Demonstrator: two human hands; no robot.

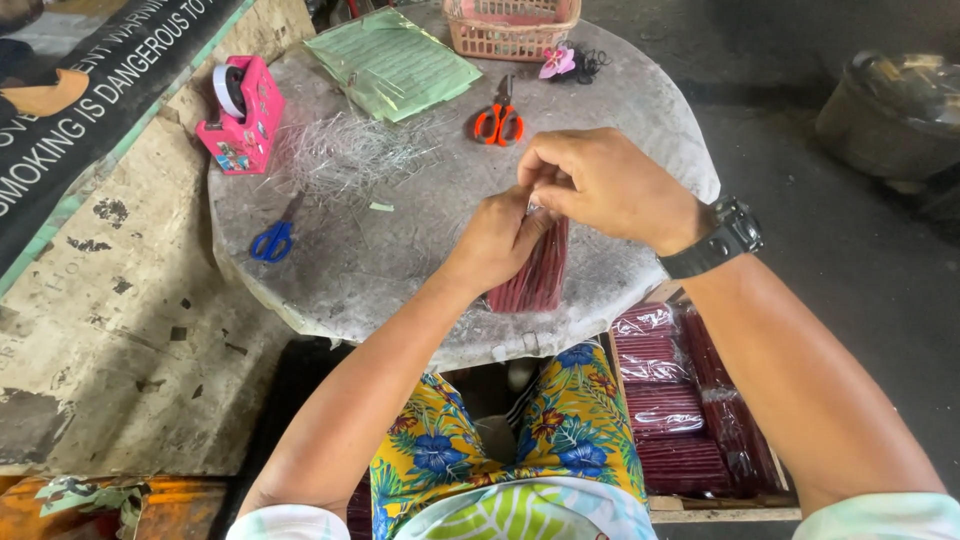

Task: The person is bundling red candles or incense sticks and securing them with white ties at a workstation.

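Observation:
Over the round stone table [340,280], my left hand [497,238] grips the top of a bundle of dark red sticks [535,275] in a clear sleeve that hangs down toward me. My right hand [598,183], with a black watch on its wrist, pinches the sleeve's top end just above the left hand's fingers. The bundle's upper end is hidden by both hands.
On the table lie orange scissors [498,122], blue scissors [272,241], a pink tape dispenser [243,113], a heap of clear strips [345,152], green-printed sleeves [392,62] and a pink basket [510,28]. Wrapped red bundles [670,400] fill a box at my right knee. A grey tub [895,110] stands far right.

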